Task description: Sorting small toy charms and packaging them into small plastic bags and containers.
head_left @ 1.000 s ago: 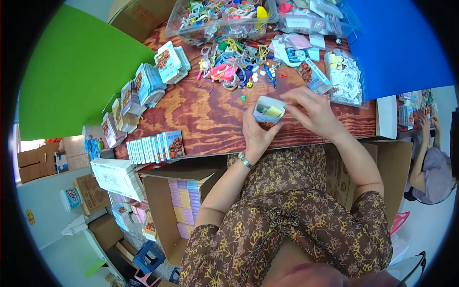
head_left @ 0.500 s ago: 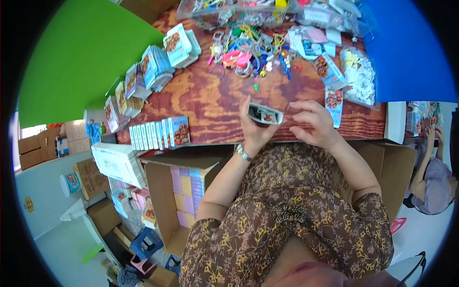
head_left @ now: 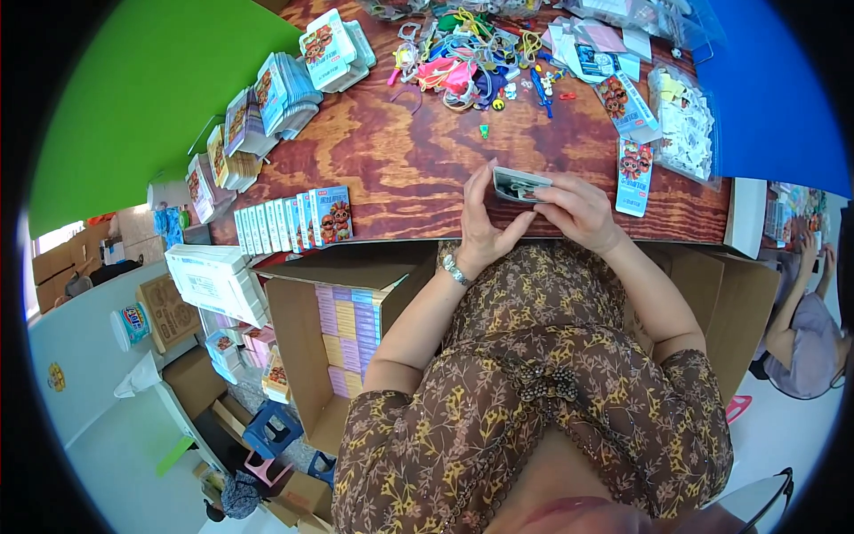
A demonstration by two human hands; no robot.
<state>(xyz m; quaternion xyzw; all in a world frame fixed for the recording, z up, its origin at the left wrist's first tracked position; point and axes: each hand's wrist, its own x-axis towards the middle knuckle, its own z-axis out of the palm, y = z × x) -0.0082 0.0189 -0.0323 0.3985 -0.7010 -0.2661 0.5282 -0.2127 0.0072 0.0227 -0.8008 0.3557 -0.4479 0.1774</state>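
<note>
A small open-topped cardboard box [head_left: 523, 175] is held just over the near table edge, its dark inside partly showing. My left hand [head_left: 485, 227] grips it from the left, fingers along the far side and thumb on the near side. At the right end, the bent fingers of my right hand [head_left: 580, 212] close on the box edge and partly cover the opening. What lies inside is too dark to make out. A tiny green piece [head_left: 484, 132] lies on the table beyond the box.
Colourful small trinkets [head_left: 463, 67] are heaped at the far middle. To the left stand a row of small boxes [head_left: 294, 221] and several card stacks [head_left: 285, 93]. A bag of white pieces [head_left: 683, 125] lies right, beside two blue-white boxes [head_left: 633, 178]. Another person [head_left: 805, 329] sits far right.
My right hand has come in from beside the box and its fingers now touch the right end. The box is tilted differently, showing less of its opening. The whole view has shifted slightly.
</note>
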